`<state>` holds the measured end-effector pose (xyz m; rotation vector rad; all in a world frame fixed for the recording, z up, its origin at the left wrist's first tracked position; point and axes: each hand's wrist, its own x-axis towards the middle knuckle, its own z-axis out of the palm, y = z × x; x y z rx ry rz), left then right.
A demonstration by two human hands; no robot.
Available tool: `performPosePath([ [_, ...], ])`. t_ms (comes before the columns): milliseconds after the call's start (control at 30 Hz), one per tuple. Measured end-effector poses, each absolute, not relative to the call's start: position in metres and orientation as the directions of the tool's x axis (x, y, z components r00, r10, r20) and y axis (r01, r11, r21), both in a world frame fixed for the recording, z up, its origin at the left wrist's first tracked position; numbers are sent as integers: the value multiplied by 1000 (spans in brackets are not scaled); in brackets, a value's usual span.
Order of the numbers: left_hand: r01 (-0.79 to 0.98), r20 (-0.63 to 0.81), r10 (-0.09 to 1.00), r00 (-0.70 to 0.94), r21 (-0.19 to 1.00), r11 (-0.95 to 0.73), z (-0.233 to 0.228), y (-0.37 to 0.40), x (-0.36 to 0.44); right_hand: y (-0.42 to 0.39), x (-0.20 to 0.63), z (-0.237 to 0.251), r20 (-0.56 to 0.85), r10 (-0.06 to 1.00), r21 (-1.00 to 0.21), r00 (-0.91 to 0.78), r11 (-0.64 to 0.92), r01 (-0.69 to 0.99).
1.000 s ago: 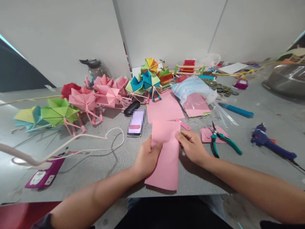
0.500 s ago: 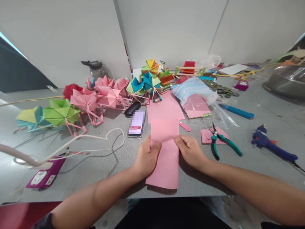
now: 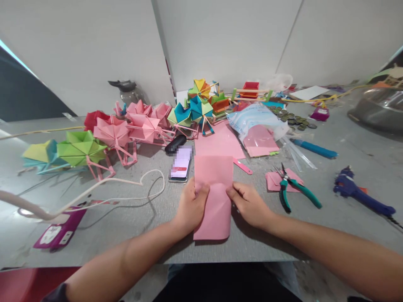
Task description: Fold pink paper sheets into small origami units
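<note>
Between both hands is a long strip of pink paper (image 3: 214, 214), raised a little off the grey table and slightly bent across its middle. My left hand (image 3: 192, 205) pinches its left edge, thumb on top and the other fingers behind. On the opposite edge my right hand (image 3: 250, 204) grips with its thumb and curled fingers. Beyond the strip lies a larger pink sheet (image 3: 217, 140) flat on the table. A pink-handled cutter or blade (image 3: 242, 166) lies partly behind the strip's upper right corner.
Left of the strip are a phone (image 3: 181, 165) and a black case (image 3: 175, 144). To the right lie green-handled pliers (image 3: 285, 182) on pink paper pieces, a blue glue gun (image 3: 362, 193) and a blue cutter (image 3: 313, 148). Folded paper models (image 3: 113, 132) line the back left. A white cable (image 3: 107, 181) loops leftward.
The pink strip has shifted slightly left and its near end has lifted and straightened. Both hands still grip its edges, the right one a little lower.
</note>
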<state>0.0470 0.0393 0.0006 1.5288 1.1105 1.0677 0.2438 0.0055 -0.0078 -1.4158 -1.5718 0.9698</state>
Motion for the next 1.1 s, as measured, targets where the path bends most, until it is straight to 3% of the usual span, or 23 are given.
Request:
performPosePath([
  [933,144,232,972,-29,964,-225,7,58,43,-1,240,-10,72,979,-850,-191,160,501],
  [1100,142,237,970,-52,963,-227,12,62,41,-1,241,-10,24,983,-867,-183,112,486],
])
